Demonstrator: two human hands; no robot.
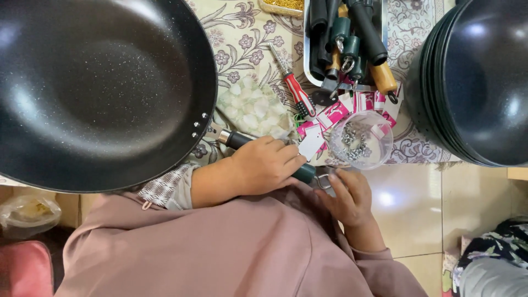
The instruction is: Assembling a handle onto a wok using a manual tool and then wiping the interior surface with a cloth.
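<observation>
Handle (pixel 242 141) already seated on wok (pixel 99 88); your left hand (pixel 264 165) wraps it, fingers closed. Right hand (pixel 346 195) pinches its end ring (pixel 323 180). Tags (pixel 330 118), clear bowl of hardware (pixel 362 140) just beyond fingers; more handles remain.

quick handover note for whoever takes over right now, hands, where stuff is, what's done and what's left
Left hand: wrapped around the dark green handle of the big black wok, holding it.
Right hand: fingers at the metal hanging loop on the handle's end; whether it grips the loop cannot be told.
Nearby: clear bowl of small metal fasteners, red-handled screwdriver, tray of spare handles, pink and white tags, stack of black woks at right.
Done: handle sits on the wok.
Left: the work at the handle's end looks unfinished; the stacked woks show no handles from here.
</observation>
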